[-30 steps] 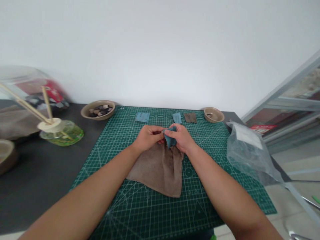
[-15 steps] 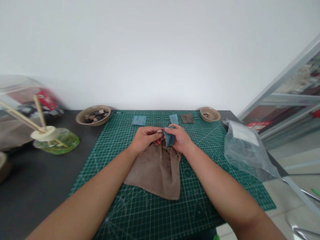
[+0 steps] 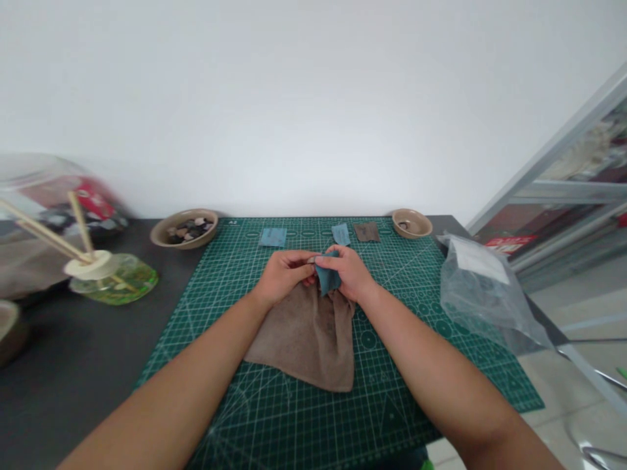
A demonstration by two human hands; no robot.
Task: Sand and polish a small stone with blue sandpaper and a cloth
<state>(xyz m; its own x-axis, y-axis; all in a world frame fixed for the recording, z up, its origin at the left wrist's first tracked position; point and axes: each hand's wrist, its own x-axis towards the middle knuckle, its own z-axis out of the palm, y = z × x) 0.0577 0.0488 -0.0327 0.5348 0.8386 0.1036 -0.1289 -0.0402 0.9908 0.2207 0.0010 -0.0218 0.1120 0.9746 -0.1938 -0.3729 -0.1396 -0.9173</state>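
My right hand (image 3: pixel 351 271) pinches a folded blue piece of sandpaper (image 3: pixel 327 279) between thumb and fingers. Its upper edge lies against a small stone that my left hand (image 3: pixel 284 274) grips in its fingertips; the stone is mostly hidden now. Both hands meet above a brown cloth (image 3: pixel 298 333), which is spread on the green cutting mat (image 3: pixel 392 313) and bunched up under the fingers.
Behind the hands lie two blue sandpaper pieces (image 3: pixel 273 237) and a brown one (image 3: pixel 366 231). A bowl of stones (image 3: pixel 161 238) stands left, a smaller bowl (image 3: pixel 416 225) right. A reed diffuser (image 3: pixel 112 277) is far left; a clear plastic bag (image 3: pixel 475 300) lies right.
My right hand has moved slightly left, bringing the blue sandpaper over the stone, which showed between my left fingertips before. The left hand has hardly moved.
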